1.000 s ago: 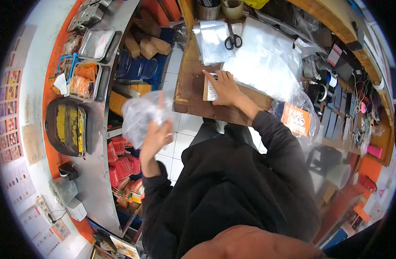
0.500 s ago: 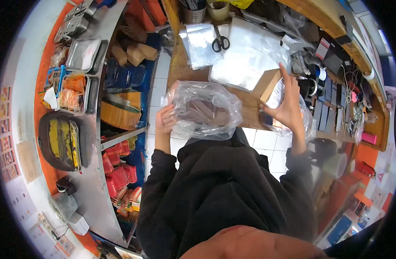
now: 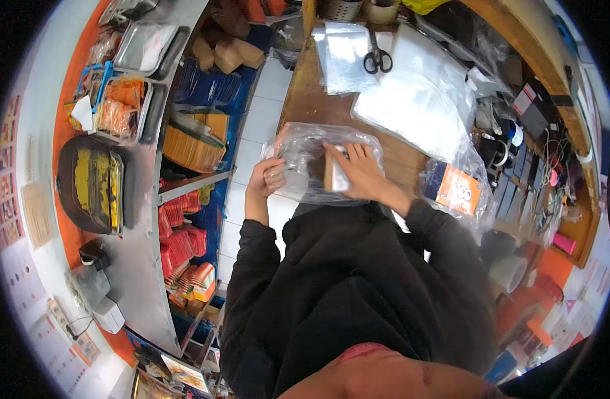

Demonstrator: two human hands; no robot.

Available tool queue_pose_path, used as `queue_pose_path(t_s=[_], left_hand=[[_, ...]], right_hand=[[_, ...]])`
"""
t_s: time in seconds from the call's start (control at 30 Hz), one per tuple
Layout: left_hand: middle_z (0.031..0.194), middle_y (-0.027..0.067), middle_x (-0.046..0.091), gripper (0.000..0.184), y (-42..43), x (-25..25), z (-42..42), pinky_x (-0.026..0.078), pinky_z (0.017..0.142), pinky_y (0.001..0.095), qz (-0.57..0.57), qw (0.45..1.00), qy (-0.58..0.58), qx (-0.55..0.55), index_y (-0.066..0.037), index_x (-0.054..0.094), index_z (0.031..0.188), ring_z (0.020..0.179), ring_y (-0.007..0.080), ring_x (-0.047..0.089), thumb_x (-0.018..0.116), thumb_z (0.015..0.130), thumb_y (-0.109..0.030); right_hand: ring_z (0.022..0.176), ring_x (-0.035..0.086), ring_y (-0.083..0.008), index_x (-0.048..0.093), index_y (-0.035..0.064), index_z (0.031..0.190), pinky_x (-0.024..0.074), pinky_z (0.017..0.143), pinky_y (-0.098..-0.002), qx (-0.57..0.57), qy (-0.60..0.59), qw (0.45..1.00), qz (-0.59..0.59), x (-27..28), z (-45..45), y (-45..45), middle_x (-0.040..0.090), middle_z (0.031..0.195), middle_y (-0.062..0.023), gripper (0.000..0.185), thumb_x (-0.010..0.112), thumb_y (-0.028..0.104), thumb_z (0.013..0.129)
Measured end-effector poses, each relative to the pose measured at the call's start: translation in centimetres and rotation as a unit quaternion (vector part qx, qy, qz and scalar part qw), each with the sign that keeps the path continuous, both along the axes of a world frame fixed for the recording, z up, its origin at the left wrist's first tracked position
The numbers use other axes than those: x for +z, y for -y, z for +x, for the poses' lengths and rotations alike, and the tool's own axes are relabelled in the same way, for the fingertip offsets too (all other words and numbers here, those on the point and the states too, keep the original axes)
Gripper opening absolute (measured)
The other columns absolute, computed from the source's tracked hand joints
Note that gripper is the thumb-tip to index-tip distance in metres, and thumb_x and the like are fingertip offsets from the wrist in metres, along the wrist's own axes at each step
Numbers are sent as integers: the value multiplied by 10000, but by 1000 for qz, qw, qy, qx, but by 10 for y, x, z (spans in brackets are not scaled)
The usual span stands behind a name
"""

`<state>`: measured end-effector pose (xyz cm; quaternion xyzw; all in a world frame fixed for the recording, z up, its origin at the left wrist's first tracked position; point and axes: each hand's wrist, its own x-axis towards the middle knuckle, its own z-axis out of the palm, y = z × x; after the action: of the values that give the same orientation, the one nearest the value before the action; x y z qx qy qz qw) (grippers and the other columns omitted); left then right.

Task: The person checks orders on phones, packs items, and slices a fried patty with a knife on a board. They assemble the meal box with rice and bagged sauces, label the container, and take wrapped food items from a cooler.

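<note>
A clear plastic bag (image 3: 304, 178) is spread at the front edge of the wooden table, close to my body. My left hand (image 3: 266, 178) is closed on the bag's left rim. My right hand (image 3: 368, 171) grips a small cardboard box (image 3: 329, 171) with a white label, and both are at the mouth of the bag. Part of the box is hidden by my fingers. To the right of that hand lies another clear bag with an orange-and-dark printed package (image 3: 458, 189) in it.
Clear plastic sheets (image 3: 418, 93) and black-handled scissors (image 3: 377, 61) lie on the wooden table (image 3: 305, 106). A metal counter at left carries trays (image 3: 145, 50) and a dark container (image 3: 92, 185). Red packets (image 3: 183, 246) fill the shelf below. Cables and devices crowd the right side.
My right hand has brought the cardboard box leftward from beside the table's right part into the bag's mouth. My left hand still grips the rim. The view has shifted slightly.
</note>
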<state>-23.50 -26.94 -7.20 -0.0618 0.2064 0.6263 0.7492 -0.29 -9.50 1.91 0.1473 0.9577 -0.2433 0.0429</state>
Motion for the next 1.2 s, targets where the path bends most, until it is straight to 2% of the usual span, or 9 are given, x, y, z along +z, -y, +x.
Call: queue_pose_path(t_s=[0.23, 0.43, 0.5, 0.67, 0.8, 0.9, 0.97, 1.07, 1.2], left_hand=[[608, -3, 461, 177, -44, 38, 32, 401, 398, 322, -134, 943, -259, -160, 30, 586, 950, 492, 107, 467, 593, 815, -84], [677, 25, 550, 728, -62, 25, 53, 494, 530, 262, -160, 923, -232, -263, -109, 259, 1464, 545, 111, 524, 581, 811, -100], [797, 69, 614, 438, -56, 36, 34, 503, 583, 275, -66, 917, -280, -277, -76, 486, 1230, 662, 139, 580, 592, 826, -205], [993, 167, 670, 584, -67, 26, 3, 521, 670, 302, 44, 840, -456, -293, -52, 591, 1206, 823, 204, 640, 473, 902, -537], [826, 150, 640, 591, -159, 61, 43, 452, 694, 411, -38, 553, -735, -389, 21, 656, 869, 810, 218, 621, 496, 880, -548], [853, 125, 632, 512, -194, 43, 82, 447, 736, 389, 96, 580, -657, -472, 12, 645, 921, 872, 214, 611, 586, 840, -490], [840, 106, 635, 446, -203, 67, 103, 442, 744, 368, 246, 717, -630, -167, -3, 628, 1008, 873, 220, 606, 706, 770, -372], [883, 110, 642, 514, -180, 137, 100, 454, 776, 343, 257, 664, -698, -74, -3, 586, 1115, 883, 205, 602, 775, 701, -243], [956, 139, 646, 524, -139, 104, 60, 461, 830, 330, 88, 543, -832, -71, 10, 568, 1148, 900, 198, 604, 763, 712, -206]], right_hand=[[1107, 418, -358, 236, 88, 1448, 307, 945, -451, -8, 91, 996, 10, 33, 40, -14, 445, 1158, -206, 1110, 834, 305, 539], [1111, 426, -382, 226, 111, 1452, 318, 960, -471, -98, -15, 995, 9, 10, 27, -15, 436, 1200, -213, 1125, 844, 250, 521], [1117, 432, -388, 215, 133, 1457, 318, 979, -474, -67, 0, 998, 9, -2, 34, -15, 442, 1205, -206, 1144, 848, 262, 512], [1109, 450, -335, 200, 111, 1464, 316, 966, -457, -39, 14, 998, 51, 2, 57, -1, 472, 1193, -175, 1194, 859, 312, 490], [1114, 450, -327, 221, 30, 1437, 303, 984, -436, -44, -1, 999, 31, -2, 58, 1, 466, 1201, -171, 1202, 861, 329, 464], [1127, 442, -321, 251, -33, 1401, 293, 998, -428, -42, -29, 998, 43, -3, 62, 2, 457, 1216, -169, 1188, 860, 332, 450], [1142, 429, -322, 289, -33, 1378, 293, 1002, -435, -20, 8, 996, 82, 4, 61, 0, 448, 1233, -167, 1147, 861, 330, 453], [1159, 419, -329, 301, -20, 1368, 300, 1001, -438, -51, -11, 997, 50, -10, 67, 5, 440, 1238, -168, 1133, 865, 318, 445], [1156, 417, -344, 297, 18, 1380, 300, 998, -444, -98, -59, 993, -11, 1, 68, -1, 438, 1232, -177, 1113, 860, 287, 458]])
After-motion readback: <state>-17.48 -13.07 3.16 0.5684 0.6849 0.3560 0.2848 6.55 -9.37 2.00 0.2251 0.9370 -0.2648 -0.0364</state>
